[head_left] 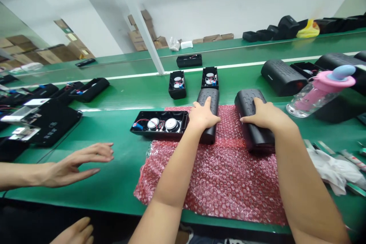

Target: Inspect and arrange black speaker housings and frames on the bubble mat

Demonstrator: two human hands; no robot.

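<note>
Two black speakers with textured tops lie on red bubble wrap (228, 183). My left hand (202, 115) spans the left speaker (210, 97), thumb at its right side and fingers over its top. Over the right speaker (251, 97), my right hand (261, 114) has its thumb on the left edge and its fingers across the top. An open black speaker housing (160, 124) with two round white-backed drivers, red wires and a blue part sits just left of my left hand. Both palms hide parts of the speakers beneath.
A co-worker's hand (82, 162) reaches over the green table (120, 187) from the left, near a black fixture (57, 122). Two open housings stand beyond my hands, including one small housing (177, 84). To the right are a pink-lidded bottle (317, 91) and white cloth (328, 166).
</note>
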